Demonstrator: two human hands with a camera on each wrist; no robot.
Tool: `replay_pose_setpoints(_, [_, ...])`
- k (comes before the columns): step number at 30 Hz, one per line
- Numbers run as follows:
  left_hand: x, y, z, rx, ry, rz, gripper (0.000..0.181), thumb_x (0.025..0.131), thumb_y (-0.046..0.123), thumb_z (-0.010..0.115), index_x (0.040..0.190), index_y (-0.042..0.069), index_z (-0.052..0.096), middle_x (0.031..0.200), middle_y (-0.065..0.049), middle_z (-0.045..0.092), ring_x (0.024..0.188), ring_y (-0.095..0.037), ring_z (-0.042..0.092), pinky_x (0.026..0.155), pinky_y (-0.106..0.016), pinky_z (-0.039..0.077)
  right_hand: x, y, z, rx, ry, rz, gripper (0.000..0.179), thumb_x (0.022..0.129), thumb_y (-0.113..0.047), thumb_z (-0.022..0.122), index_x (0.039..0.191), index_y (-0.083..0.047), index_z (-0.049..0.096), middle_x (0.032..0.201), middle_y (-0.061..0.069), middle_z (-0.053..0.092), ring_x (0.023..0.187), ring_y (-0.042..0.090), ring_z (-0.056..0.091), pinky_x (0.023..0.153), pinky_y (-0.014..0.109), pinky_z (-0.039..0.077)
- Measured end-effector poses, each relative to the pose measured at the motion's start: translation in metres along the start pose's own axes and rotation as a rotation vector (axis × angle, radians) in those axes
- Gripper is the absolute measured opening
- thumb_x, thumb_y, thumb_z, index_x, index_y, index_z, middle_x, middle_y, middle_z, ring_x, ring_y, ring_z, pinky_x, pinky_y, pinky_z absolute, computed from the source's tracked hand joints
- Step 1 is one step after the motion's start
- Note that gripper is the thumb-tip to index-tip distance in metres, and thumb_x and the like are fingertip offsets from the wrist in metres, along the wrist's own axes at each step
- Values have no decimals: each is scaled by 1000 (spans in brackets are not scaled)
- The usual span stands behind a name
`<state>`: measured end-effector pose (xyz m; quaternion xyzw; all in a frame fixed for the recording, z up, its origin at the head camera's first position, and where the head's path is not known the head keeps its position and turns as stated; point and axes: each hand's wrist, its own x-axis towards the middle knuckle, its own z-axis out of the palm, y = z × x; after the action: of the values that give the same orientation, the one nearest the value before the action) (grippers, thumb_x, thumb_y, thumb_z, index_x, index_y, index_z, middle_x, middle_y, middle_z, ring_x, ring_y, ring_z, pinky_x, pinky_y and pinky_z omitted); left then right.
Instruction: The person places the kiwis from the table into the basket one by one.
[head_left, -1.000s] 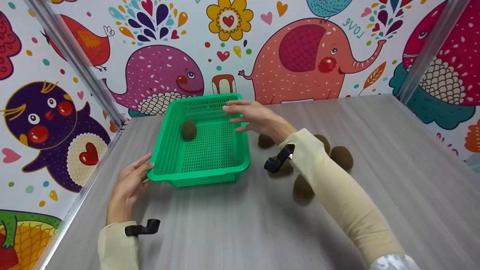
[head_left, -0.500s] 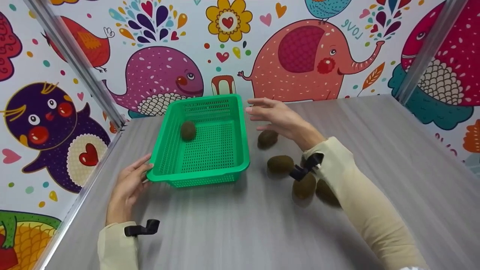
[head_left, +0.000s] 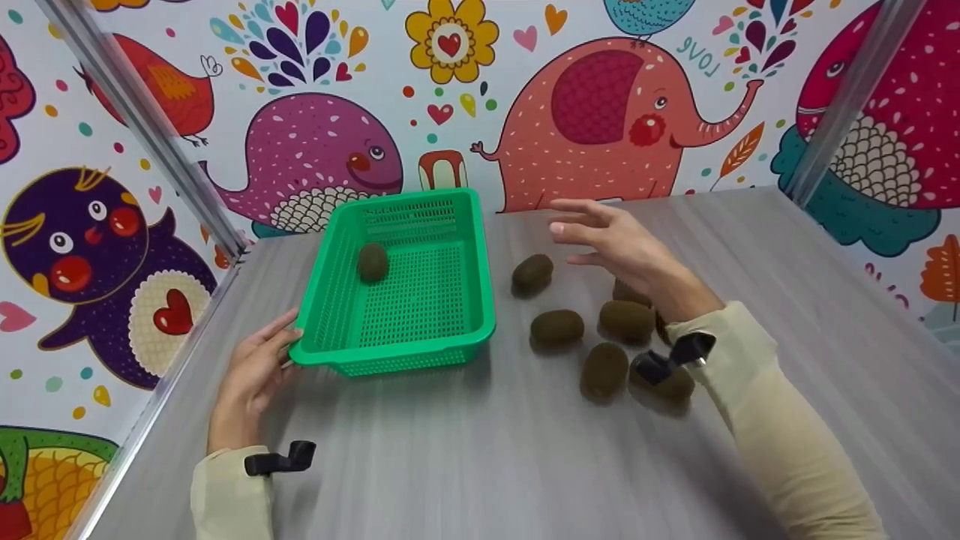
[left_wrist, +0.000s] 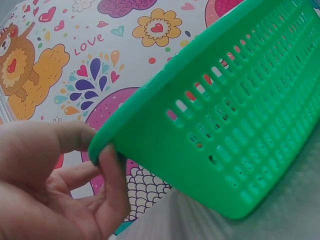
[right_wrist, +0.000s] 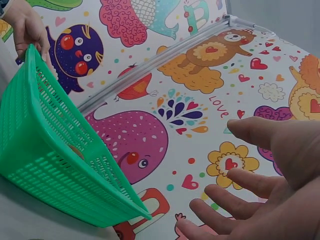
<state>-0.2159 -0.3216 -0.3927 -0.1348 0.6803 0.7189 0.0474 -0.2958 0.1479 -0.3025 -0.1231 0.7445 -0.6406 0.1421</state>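
My left hand (head_left: 251, 375) pinches the near left corner of a green plastic basket (head_left: 409, 358), thumb over the rim and fingers beneath, as the left wrist view shows. One brown kiwi (head_left: 373, 262) lies inside the basket toward its back left. My right hand (head_left: 622, 244) hovers right of the basket with fingers spread and nothing in them. Below and around it on the table lie several loose kiwis, among them a kiwi (head_left: 532, 274) near the basket's right side and a kiwi (head_left: 604, 371) closer to me. My right hand and wrist partly cover some of them.
The grey wood-grain table (head_left: 420, 457) meets a cartoon-printed back wall (head_left: 450, 112) close behind the basket. A metal post (head_left: 150, 127) stands at the back left corner and another post (head_left: 855, 97) at the back right.
My right hand has moved right, from over the basket's right rim to above the loose kiwis, uncovering more of them. The left hand and basket hold their place.
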Motion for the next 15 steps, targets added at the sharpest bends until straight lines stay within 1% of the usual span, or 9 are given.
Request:
replay_pose_setpoints(4, [0, 0, 0, -7, 3, -9, 58, 105, 17, 51, 159, 12, 29, 95, 18, 70, 86, 0, 68, 77, -20, 56, -10, 4, -9, -45, 2, -12, 63, 95, -37, 68, 151, -20, 44, 154, 7, 46, 142, 28, 45, 114, 48, 41])
replay_pose_setpoints(7, [1, -1, -1, -19, -1, -15, 58, 105, 17, 51, 159, 12, 29, 95, 18, 70, 86, 0, 68, 78, -20, 56, -19, 7, -15, -81, 8, -30, 64, 96, -37, 68, 151, -19, 43, 154, 7, 47, 142, 27, 46, 113, 46, 42])
replay_pose_setpoints(8, [1, -1, -1, -20, -2, -16, 58, 105, 17, 51, 159, 12, 29, 95, 18, 70, 87, 0, 68, 78, -20, 56, -23, 8, -17, -91, 13, -35, 64, 96, -36, 68, 152, -19, 43, 154, 7, 47, 141, 27, 47, 112, 43, 44])
replay_pose_setpoints(11, [2, -1, -1, -22, -8, -11, 59, 105, 17, 50, 159, 12, 27, 94, 17, 69, 86, 1, 67, 77, -20, 56, -34, 10, -24, -127, 31, -37, 65, 96, -38, 67, 153, -18, 41, 154, 8, 46, 141, 27, 48, 111, 41, 45])
replay_pose_setpoints(14, [2, 0, -1, -16, -4, -5, 58, 106, 16, 50, 159, 11, 27, 93, 17, 69, 84, 1, 67, 76, -20, 56, -45, 13, -33, -154, 55, -19, 66, 97, -39, 65, 154, -21, 39, 156, 7, 45, 140, 27, 48, 105, 32, 49])
replay_pose_setpoints(15, [2, 0, -1, -14, -3, -4, 58, 106, 15, 50, 159, 11, 27, 92, 18, 69, 84, 1, 67, 76, -20, 56, -49, 14, -37, -157, 61, -15, 66, 97, -40, 65, 154, -22, 38, 156, 7, 44, 140, 27, 48, 104, 31, 50])
